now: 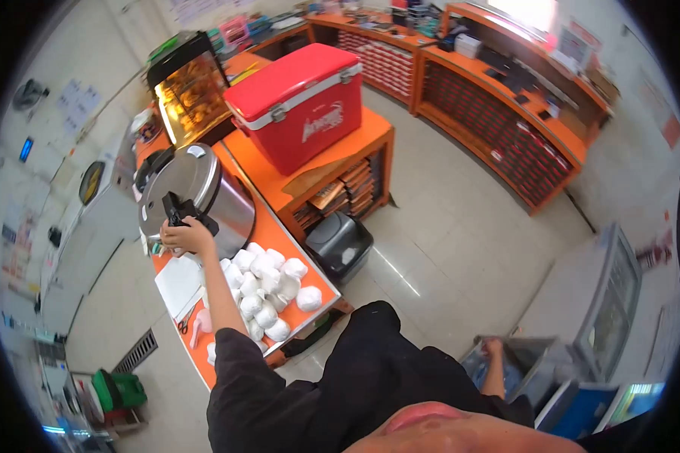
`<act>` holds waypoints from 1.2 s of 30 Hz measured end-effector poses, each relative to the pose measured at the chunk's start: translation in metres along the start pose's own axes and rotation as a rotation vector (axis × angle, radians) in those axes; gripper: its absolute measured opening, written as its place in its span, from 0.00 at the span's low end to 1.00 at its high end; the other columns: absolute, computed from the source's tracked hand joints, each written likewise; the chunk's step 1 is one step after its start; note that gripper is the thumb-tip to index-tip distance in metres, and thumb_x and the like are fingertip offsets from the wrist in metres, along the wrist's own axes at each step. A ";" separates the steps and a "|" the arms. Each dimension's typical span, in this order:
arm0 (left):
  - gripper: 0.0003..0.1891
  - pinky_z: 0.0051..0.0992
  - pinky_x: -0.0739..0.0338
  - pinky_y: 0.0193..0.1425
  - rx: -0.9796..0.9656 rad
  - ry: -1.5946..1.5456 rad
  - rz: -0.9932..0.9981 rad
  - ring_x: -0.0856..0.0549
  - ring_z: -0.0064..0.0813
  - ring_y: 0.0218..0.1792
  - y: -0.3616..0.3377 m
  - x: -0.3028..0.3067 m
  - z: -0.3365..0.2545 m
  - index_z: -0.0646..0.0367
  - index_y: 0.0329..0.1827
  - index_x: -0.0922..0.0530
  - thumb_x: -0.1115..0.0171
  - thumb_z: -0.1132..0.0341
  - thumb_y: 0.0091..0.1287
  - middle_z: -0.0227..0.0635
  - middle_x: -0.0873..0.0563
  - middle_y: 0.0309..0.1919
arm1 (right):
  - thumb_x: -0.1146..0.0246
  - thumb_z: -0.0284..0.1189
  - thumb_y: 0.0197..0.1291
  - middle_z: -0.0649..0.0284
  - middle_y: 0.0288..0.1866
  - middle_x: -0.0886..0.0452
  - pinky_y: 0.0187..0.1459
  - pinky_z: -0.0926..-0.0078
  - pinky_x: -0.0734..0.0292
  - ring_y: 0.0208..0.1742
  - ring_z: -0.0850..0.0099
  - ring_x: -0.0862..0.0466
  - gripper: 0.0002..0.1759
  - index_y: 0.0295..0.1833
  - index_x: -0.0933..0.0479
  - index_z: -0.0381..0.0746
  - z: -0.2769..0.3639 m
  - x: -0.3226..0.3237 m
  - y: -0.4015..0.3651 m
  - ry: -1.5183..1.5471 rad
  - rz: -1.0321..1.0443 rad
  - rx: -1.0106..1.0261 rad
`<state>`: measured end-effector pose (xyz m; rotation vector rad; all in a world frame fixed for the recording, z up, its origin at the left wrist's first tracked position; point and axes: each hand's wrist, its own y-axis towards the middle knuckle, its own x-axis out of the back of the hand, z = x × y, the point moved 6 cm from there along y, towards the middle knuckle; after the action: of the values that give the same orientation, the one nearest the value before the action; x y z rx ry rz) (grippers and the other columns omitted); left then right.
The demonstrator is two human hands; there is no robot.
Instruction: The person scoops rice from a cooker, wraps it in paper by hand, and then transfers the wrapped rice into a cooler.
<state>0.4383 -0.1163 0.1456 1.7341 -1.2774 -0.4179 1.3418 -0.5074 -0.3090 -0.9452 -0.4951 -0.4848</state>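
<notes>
My left hand [189,236] is closed around the black lid handle [175,210] of a large steel pot [223,208]. The pot stands on an orange-topped table, and its round lid is down. Right beside it on the same table lies a pile of white wrapped rounded bundles [263,285]. A white board or sheet [178,285] lies under my left forearm, with scissors [183,325] and a pale pink item [201,328] near it. Low at my right side, my right hand [493,347] is curled at the rim of a grey bin [535,355], which holds something clear and bluish.
A red cooler box [301,106] sits on an orange cabinet [374,140] beyond the pot. A black bin [339,245] stands on the floor by the table. A lit food display case [191,98] is behind the pot. At right stands a glass-door fridge [612,302].
</notes>
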 end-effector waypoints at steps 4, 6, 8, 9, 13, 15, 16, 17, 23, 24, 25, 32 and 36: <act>0.17 0.44 0.42 0.62 -0.587 -0.437 0.304 0.27 0.39 0.60 -0.032 -0.003 -0.152 0.56 0.54 0.28 0.44 0.64 0.63 0.37 0.22 0.53 | 0.49 0.38 0.66 0.65 0.25 0.23 0.26 0.68 0.24 0.25 0.72 0.21 0.13 0.46 0.24 0.42 0.209 0.053 0.129 0.213 -0.042 0.129; 0.19 0.39 0.40 0.64 -0.613 -0.405 0.541 0.28 0.38 0.63 -0.057 -0.066 -0.209 0.56 0.56 0.28 0.42 0.61 0.65 0.36 0.23 0.56 | 0.49 0.38 0.66 0.66 0.27 0.22 0.28 0.68 0.23 0.27 0.73 0.20 0.13 0.45 0.24 0.43 0.310 0.039 0.164 0.245 -0.018 0.180; 0.26 0.40 0.40 0.67 -0.821 -0.448 0.545 0.29 0.37 0.65 -0.074 -0.135 -0.265 0.55 0.63 0.30 0.40 0.53 0.65 0.35 0.25 0.60 | 0.48 0.38 0.66 0.66 0.30 0.21 0.28 0.69 0.23 0.28 0.74 0.20 0.13 0.46 0.24 0.43 0.400 0.005 0.186 0.246 0.053 0.216; 0.26 0.40 0.40 0.67 -0.817 -0.447 0.551 0.29 0.37 0.65 -0.074 -0.170 -0.282 0.55 0.63 0.30 0.40 0.53 0.65 0.35 0.25 0.60 | 0.47 0.38 0.66 0.66 0.31 0.21 0.28 0.69 0.23 0.29 0.74 0.20 0.12 0.46 0.24 0.44 0.442 -0.018 0.182 0.239 0.110 0.235; 0.36 0.43 0.36 0.66 -1.129 -0.290 0.633 0.31 0.37 0.66 -0.094 -0.271 -0.313 0.55 0.70 0.36 0.38 0.47 0.62 0.35 0.29 0.65 | 0.48 0.36 0.70 0.66 0.34 0.19 0.34 0.73 0.22 0.35 0.76 0.18 0.13 0.50 0.21 0.43 0.607 -0.086 0.098 -0.010 0.532 0.569; 0.38 0.42 0.29 0.60 -1.359 -0.201 0.603 0.27 0.36 0.63 -0.097 -0.290 -0.315 0.58 0.70 0.35 0.40 0.44 0.62 0.37 0.29 0.66 | 0.48 0.35 0.70 0.67 0.34 0.19 0.34 0.75 0.22 0.35 0.76 0.18 0.13 0.51 0.21 0.43 0.651 -0.088 0.082 0.016 0.567 0.581; 0.38 0.42 0.29 0.60 -1.363 -0.180 0.620 0.27 0.36 0.63 -0.095 -0.292 -0.317 0.58 0.70 0.35 0.40 0.44 0.62 0.37 0.29 0.66 | 0.49 0.34 0.70 0.68 0.34 0.19 0.35 0.77 0.23 0.36 0.77 0.18 0.14 0.51 0.20 0.43 0.666 -0.090 0.079 0.064 0.599 0.600; 0.37 0.42 0.28 0.58 -1.469 -0.123 0.573 0.25 0.36 0.60 -0.098 -0.289 -0.319 0.59 0.68 0.34 0.41 0.43 0.62 0.37 0.27 0.64 | 0.49 0.34 0.70 0.68 0.34 0.19 0.35 0.77 0.23 0.36 0.77 0.18 0.14 0.51 0.20 0.43 0.679 -0.090 0.080 0.061 0.621 0.590; 0.31 0.45 0.30 0.59 -1.454 0.091 0.285 0.20 0.25 0.48 0.003 -0.293 -0.373 0.52 0.69 0.31 0.43 0.47 0.65 0.25 0.20 0.57 | 0.50 0.32 0.71 0.70 0.29 0.21 0.31 0.80 0.25 0.32 0.81 0.21 0.13 0.46 0.20 0.41 0.832 -0.047 0.156 -0.049 0.436 0.792; 0.30 0.42 0.31 0.61 -1.408 0.225 0.221 0.20 0.22 0.47 0.031 -0.301 -0.392 0.50 0.69 0.31 0.42 0.51 0.64 0.24 0.19 0.54 | 0.49 0.32 0.71 0.71 0.28 0.22 0.31 0.81 0.27 0.32 0.82 0.22 0.13 0.46 0.20 0.40 0.873 -0.044 0.169 -0.030 0.386 0.826; 0.27 0.39 0.33 0.63 -1.310 0.208 0.263 0.19 0.21 0.47 0.062 -0.315 -0.404 0.45 0.69 0.30 0.42 0.56 0.65 0.22 0.18 0.52 | 0.49 0.32 0.71 0.71 0.28 0.22 0.30 0.83 0.28 0.31 0.83 0.22 0.13 0.46 0.20 0.40 0.918 -0.043 0.178 -0.013 0.335 0.858; 0.19 0.36 0.26 0.56 -0.680 -0.098 0.598 0.20 0.49 0.53 0.216 -0.552 -0.413 0.52 0.59 0.24 0.51 0.54 0.74 0.44 0.18 0.53 | 0.47 0.30 0.70 0.65 0.28 0.23 0.33 0.80 0.28 0.31 0.80 0.23 0.12 0.46 0.21 0.34 1.225 -0.139 0.146 -0.110 0.319 1.296; 0.24 0.37 0.31 0.61 -0.578 0.014 0.636 0.22 0.48 0.58 0.237 -0.654 -0.384 0.54 0.61 0.25 0.54 0.49 0.73 0.45 0.19 0.55 | 0.45 0.29 0.69 0.63 0.31 0.21 0.35 0.79 0.27 0.33 0.80 0.22 0.11 0.47 0.21 0.34 1.316 -0.210 0.090 -0.205 0.411 1.320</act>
<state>0.3098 0.6297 0.3876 0.7961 -1.4371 -0.3473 0.9861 0.6919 0.1579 0.2029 -0.6396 0.3408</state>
